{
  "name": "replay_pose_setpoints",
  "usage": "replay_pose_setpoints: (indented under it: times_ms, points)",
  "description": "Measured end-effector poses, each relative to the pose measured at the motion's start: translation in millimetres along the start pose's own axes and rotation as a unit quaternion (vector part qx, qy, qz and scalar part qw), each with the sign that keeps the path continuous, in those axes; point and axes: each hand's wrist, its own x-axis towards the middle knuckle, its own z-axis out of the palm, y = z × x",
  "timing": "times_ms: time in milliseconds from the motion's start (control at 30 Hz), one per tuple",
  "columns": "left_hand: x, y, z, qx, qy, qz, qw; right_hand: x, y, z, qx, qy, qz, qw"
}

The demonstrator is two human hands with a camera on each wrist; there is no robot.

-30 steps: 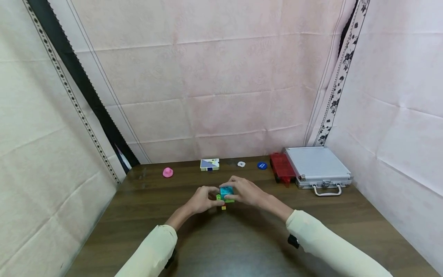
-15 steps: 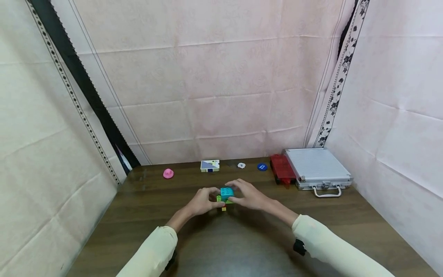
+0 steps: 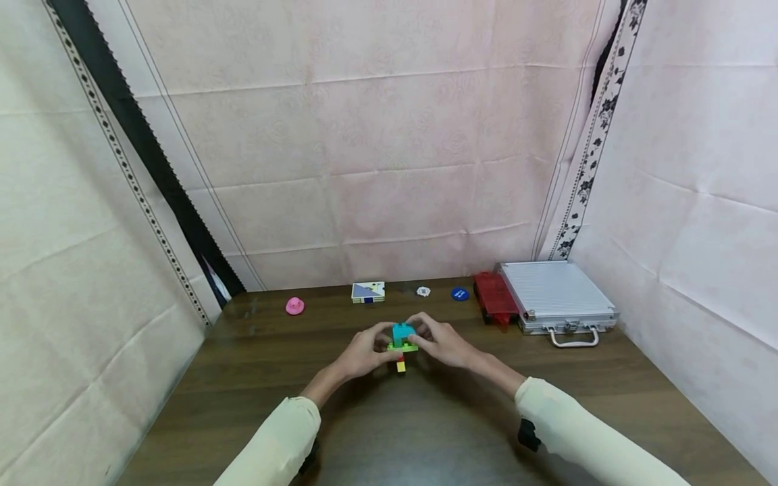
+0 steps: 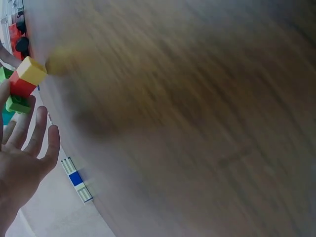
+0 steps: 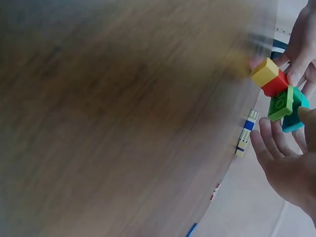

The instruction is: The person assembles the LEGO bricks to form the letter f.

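A stack of toy building bricks stands upright between both hands, close over the table. Its teal brick (image 3: 401, 332) is on top, then a green brick (image 5: 280, 104), a red brick (image 4: 22, 87) and a yellow brick (image 5: 265, 71) at the bottom. My left hand (image 3: 367, 352) grips the stack from the left, its thumb at the red and green bricks. From the other side my right hand (image 3: 442, 343) holds the teal brick, thumb on its near face and fingers behind. The left wrist view shows the left hand's outer fingers (image 4: 40, 131) spread away from the bricks.
Along the table's back edge lie a pink hat-shaped piece (image 3: 294, 306), a flat patterned stack (image 3: 367, 292), a small white piece (image 3: 423, 291) and a blue disc (image 3: 460, 294). A red toy vehicle (image 3: 498, 300) sits against a silver case (image 3: 559, 293) at the right.
The brick stack has turned and shifted slightly right, showing more of its green, red and yellow bricks. My left hand has moved right with it; my right hand has loosened and regripped the teal brick.
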Motion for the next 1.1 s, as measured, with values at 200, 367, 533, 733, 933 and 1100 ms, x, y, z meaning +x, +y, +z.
replay_pose_setpoints:
  times_ms: [200,367,533,733,933,1100]
  points:
    - [5.7,-0.9,4.2,0.014,0.009,0.006,0.9998,3.2,4.3,-1.4,-0.009,0.013,0.027,1.0]
    - [8.9,-4.2,6.4,0.02,0.013,-0.006,0.9997,1.1,6.2,-1.5,-0.032,0.013,0.047,0.998]
    - [12.4,-8.2,7.8,0.033,0.016,-0.018,0.9992,1.3,11.2,1.1,-0.038,0.004,0.059,0.998]
    - [15.9,-10.5,7.9,0.055,0.004,-0.019,0.9983,5.0,15.2,4.5,-0.037,-0.001,0.058,0.998]
    - [13.8,-12.5,9.1,0.055,-0.009,-0.037,0.9978,5.8,15.2,6.8,-0.047,-0.016,0.063,0.997]
    - [11.1,-13.6,9.0,0.051,-0.012,-0.04,0.9978,6.1,18.4,10.8,-0.047,-0.021,0.068,0.996]
